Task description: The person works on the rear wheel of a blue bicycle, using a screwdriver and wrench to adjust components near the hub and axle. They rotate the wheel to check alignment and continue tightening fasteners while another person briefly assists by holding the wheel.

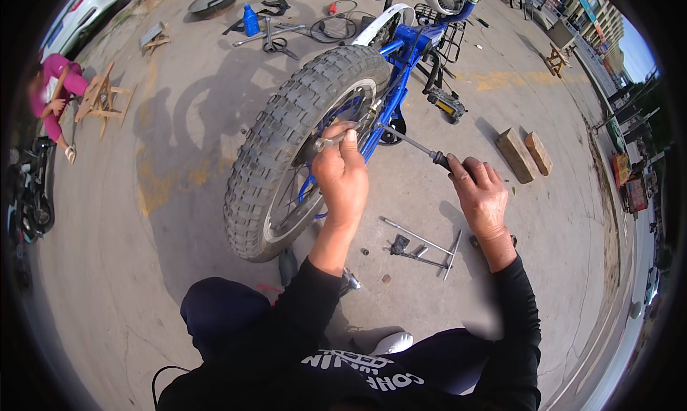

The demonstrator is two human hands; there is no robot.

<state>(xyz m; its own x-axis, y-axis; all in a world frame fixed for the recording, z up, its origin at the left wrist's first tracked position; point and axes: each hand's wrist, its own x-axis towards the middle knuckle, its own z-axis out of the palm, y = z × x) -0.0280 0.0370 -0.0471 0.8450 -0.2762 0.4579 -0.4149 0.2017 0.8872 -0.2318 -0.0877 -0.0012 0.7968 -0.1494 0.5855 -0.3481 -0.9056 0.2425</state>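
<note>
A blue bicycle frame (pixel 410 47) carries a fat knobby tire (pixel 255 175) in front of me. My left hand (pixel 340 167) grips a small silver wrench (pixel 324 144) beside the wheel's hub and frame tube. My right hand (pixel 478 195) is closed on the dark handle of a screwdriver (pixel 409 142), whose shaft reaches toward the frame beside the hub; its exact tip contact is too small to tell. A pedal (pixel 444 104) hangs off the frame above my right hand.
T-handle tools (pixel 418 242) lie below the bicycle. Two wooden blocks (pixel 515 155) sit at right. A blue bottle (pixel 250 21) and several tools lie behind. A person in pink (pixel 59 89) is beside a wooden stool (pixel 100 99) at left, near a motorbike (pixel 36 189).
</note>
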